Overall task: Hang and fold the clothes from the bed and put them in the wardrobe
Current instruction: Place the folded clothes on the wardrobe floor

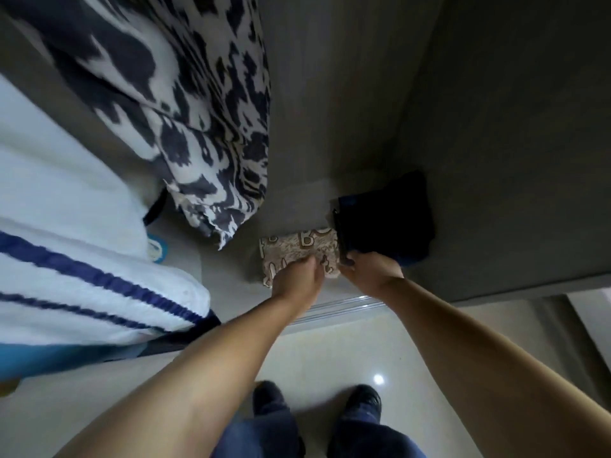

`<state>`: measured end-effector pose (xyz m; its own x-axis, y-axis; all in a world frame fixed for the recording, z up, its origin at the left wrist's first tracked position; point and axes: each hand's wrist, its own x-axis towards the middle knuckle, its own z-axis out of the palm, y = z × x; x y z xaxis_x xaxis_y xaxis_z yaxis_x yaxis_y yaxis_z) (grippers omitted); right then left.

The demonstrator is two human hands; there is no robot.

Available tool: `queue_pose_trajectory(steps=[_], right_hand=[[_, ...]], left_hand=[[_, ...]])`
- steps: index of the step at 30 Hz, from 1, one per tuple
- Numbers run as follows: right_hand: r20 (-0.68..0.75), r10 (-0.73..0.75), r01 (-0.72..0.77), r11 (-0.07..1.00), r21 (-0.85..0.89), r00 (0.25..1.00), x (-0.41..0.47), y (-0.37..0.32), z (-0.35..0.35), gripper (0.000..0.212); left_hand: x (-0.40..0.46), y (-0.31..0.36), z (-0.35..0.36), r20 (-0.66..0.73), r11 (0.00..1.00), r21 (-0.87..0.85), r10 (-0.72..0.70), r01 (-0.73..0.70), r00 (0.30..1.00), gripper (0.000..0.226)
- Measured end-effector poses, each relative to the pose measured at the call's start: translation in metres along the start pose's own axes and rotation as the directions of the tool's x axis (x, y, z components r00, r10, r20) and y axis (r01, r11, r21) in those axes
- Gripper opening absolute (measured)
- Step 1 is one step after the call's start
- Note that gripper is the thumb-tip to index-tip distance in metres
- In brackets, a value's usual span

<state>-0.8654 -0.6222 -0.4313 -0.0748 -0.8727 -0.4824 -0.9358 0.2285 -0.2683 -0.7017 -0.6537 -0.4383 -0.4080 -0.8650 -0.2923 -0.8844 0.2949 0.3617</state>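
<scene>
The folded beige cloth lies on the wardrobe floor, touching the dark folded pile, probably to keep one neat row. The left hand rests on its near edge with fingers bent, and the right hand grips the dark pile's edge; above hangs a patterned garment.

One head-worn view, looking steeply down from close above the wardrobe floor; no second view.

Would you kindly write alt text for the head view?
Both hands reach onto the grey wardrobe floor: the left hand presses a folded beige lettered cloth, the right hand touches a folded dark navy garment. Patterned clothes hang left.
</scene>
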Motion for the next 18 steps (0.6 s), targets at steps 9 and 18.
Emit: queue_pose_trajectory(steps=[9,18], right_hand=[[-0.1,0.142,-0.134,0.988,0.082,0.985,-0.128,-0.011,-0.117,0.036],[-0.285,0.287,-0.27,0.958,0.1,0.915,-0.218,-0.028,-0.172,0.04]], left_hand=[[-0.066,0.085,-0.157,0.031,0.967,0.227,0.112,-0.117,0.993,0.028],[-0.111,0.134,-0.23,0.04,0.874,0.241,0.426,-0.422,0.904,0.026]])
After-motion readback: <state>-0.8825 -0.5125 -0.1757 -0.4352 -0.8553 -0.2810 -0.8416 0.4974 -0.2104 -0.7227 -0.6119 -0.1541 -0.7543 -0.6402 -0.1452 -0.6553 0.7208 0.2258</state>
